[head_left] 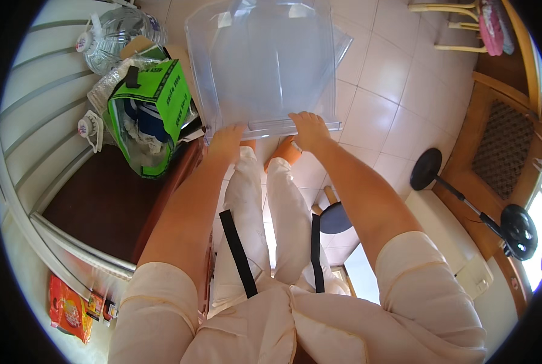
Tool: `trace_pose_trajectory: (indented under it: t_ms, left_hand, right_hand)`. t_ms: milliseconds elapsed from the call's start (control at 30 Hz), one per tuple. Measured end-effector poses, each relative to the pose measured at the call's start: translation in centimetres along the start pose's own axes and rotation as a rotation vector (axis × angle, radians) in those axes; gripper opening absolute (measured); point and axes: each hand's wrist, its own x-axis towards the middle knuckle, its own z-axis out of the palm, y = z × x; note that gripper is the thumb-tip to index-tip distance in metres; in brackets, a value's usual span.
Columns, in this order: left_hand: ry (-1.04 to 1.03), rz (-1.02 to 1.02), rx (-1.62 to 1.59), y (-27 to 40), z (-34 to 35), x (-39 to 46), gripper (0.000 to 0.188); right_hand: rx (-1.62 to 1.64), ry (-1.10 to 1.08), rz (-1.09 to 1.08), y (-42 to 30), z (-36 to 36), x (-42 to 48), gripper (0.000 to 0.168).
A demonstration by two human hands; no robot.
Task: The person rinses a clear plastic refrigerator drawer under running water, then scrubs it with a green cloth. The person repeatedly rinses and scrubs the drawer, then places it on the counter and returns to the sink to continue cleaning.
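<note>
A large clear plastic drawer or bin (271, 68) reaches away from me at the top of the view. My left hand (227, 142) grips the left part of its near edge. Toward the right end of that edge, my right hand (311, 130) has its fingers curled over the rim. The drawer appears to be held above the tiled floor, in front of my feet. Another clear plastic piece (344, 48) shows past its right side; whether the two are joined I cannot tell. My thumbs are hidden.
At left, a green bag (173, 98) with cloth inside and large water bottles (116, 34) stand by a dark brown surface (111, 200). A dark round stool (336, 218) is by my legs. A black pedestal fan (462, 195) and a rattan chair (457, 25) are at right.
</note>
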Motion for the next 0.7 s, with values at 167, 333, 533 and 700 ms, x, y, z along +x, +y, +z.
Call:
trace_pose_trajectory:
  t_ms: [167,333,533,700]
  left_hand:
    - [0.158,0.004,-0.020,1.8,-1.1,-0.5,0.032]
    - [0.285,0.134,0.059,7.6,-8.2,-4.6,0.037]
    - [0.104,0.227,0.099,15.5,-16.0,-16.4,0.043]
    - [0.006,0.527,0.100,21.8,-21.4,-24.9,0.043]
  right_hand:
    - [0.090,-0.177,0.051,0.2,-2.1,-1.2,0.038]
    - [0.196,-0.147,0.094,0.0,-8.1,-6.5,0.034]
    - [0.191,-0.026,0.021,-2.7,-13.4,-22.0,0.035]
    - [0.433,0.383,0.146,-8.8,-16.1,-39.9,0.030]
